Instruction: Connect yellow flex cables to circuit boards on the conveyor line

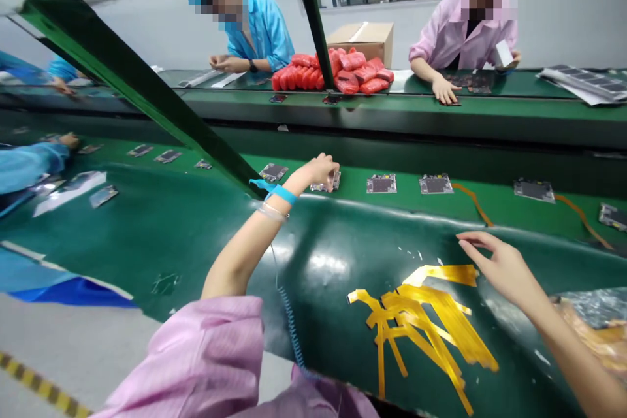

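Observation:
My left hand (323, 171), with a blue wrist strap (283, 193), reaches to the green conveyor strip. Its fingers are closed on a circuit board (336, 181), mostly hidden under them. Over the near green mat, my right hand (499, 268) hangs with thumb and forefinger stretched out, their tips close but apart. I see nothing between them. Below and left of it lies a loose pile of yellow-orange flex cables (424, 313). Right of my left hand sits a bare circuit board (381, 183). Another board (436, 183) has an orange flex cable (473, 199) trailing from it.
More boards (533, 189) lie along the strip. A slanted green post (147, 91) stands left of my left arm. Across the line, two people work beside red bundles (343, 72) and a cardboard box (367, 36). A blue sleeve (34, 163) reaches in at left. A plastic bag (597, 313) lies right.

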Available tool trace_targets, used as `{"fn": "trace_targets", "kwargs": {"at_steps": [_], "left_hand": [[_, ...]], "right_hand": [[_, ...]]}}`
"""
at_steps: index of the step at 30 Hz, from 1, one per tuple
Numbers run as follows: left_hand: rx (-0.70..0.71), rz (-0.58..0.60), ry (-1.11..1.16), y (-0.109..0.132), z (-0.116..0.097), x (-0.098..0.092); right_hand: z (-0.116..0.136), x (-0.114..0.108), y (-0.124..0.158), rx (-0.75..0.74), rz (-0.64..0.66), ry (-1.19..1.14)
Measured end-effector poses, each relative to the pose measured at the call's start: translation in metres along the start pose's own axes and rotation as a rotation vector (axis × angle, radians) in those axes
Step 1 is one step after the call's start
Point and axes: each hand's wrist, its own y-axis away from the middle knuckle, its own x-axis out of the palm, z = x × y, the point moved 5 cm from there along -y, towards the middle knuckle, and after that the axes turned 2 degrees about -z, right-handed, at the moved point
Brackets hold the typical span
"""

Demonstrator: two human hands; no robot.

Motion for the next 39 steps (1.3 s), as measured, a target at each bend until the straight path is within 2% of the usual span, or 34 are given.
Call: {"fn": "trace_targets", "kwargs": {"at_steps": [4,6,8,10,13,16,20,25,29,33,36,39], "left_hand": [[0.046,-0.208,0.320,0.020,-0.029,-0.018],[0.055,-0.268,0.513,0.038,-0.044,-0.009],[0.052,-0.262,0.692,0.056,-0.060,0.013],[0.046,-0.204,0.824,0.074,-0.077,0.041],[-0.007,0.028,1.157,0.098,-0.101,0.085],[-0.118,0.211,1.454,0.117,-0.120,0.109],[-0.190,0.317,1.394,0.136,-0.131,0.116],[-0.090,0.475,1.377,0.156,-0.147,0.110],[-0.013,0.444,1.204,0.163,-0.155,0.107],[-0.017,0.383,1.123,0.166,-0.155,0.107],[-0.009,0.390,1.078,0.170,-0.157,0.108],[-0.037,0.415,1.011,0.178,-0.160,0.112]], "right_hand": [[0.030,0.023,0.035,-0.128,0.156,0.028],[0.046,0.045,0.050,-0.251,0.260,0.049],[0.057,0.069,0.062,-0.350,0.330,0.064],[0.061,0.090,0.068,-0.399,0.374,0.076],[0.061,0.111,0.070,-0.417,0.384,0.103],[0.064,0.116,0.070,-0.426,0.372,0.134],[0.073,0.115,0.069,-0.417,0.330,0.162],[0.073,0.111,0.068,-0.380,0.296,0.147],[0.069,0.111,0.073,-0.359,0.321,0.090],[0.068,0.106,0.074,-0.313,0.285,0.023],[0.068,0.094,0.075,-0.291,0.238,-0.036],[0.063,0.073,0.080,-0.185,0.148,-0.231]]}}
